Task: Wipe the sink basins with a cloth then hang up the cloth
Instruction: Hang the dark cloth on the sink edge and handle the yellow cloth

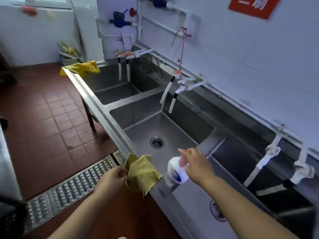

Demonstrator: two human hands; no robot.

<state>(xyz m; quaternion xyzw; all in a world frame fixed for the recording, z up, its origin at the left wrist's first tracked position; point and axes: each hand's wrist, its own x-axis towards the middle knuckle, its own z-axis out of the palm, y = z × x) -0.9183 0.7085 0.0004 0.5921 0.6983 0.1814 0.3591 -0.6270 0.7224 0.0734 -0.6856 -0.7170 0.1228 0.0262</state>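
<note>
Logging from my remote station: left hand (113,176) pinching frayed yellow cloth (140,173) draped over steel sink's front rim (103,107), right hand (195,163) grasping white, pink-topped spray bottle (177,170) above middle basin (165,135).

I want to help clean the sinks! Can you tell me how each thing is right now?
Yellow cloth: draped over the sink's front rim, pinched by the left hand.
Spray bottle: upright, gripped by the right hand.
Middle basin: empty, drain uncovered.
Yellow gloves: lying on the far rim.
Taps: no water running.
</note>
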